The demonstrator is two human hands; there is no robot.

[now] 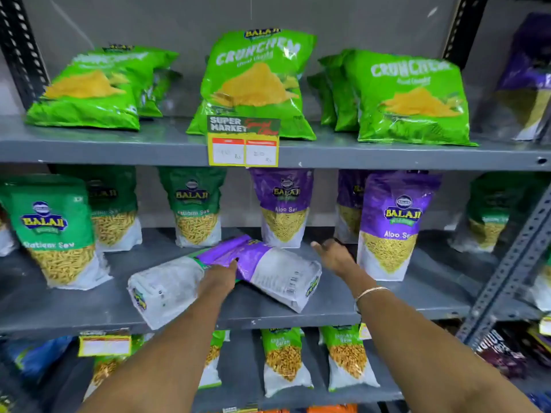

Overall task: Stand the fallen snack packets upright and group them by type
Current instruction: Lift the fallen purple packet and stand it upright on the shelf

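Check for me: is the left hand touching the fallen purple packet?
Touching. The head view shows the left hand with its fingertips pressed onto the purple top of the fallen purple packet; no gap shows between them.

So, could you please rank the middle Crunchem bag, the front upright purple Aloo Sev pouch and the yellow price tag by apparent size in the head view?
1. Crunchem bag
2. Aloo Sev pouch, nearer, so unsure
3. Price tag, clearly smallest
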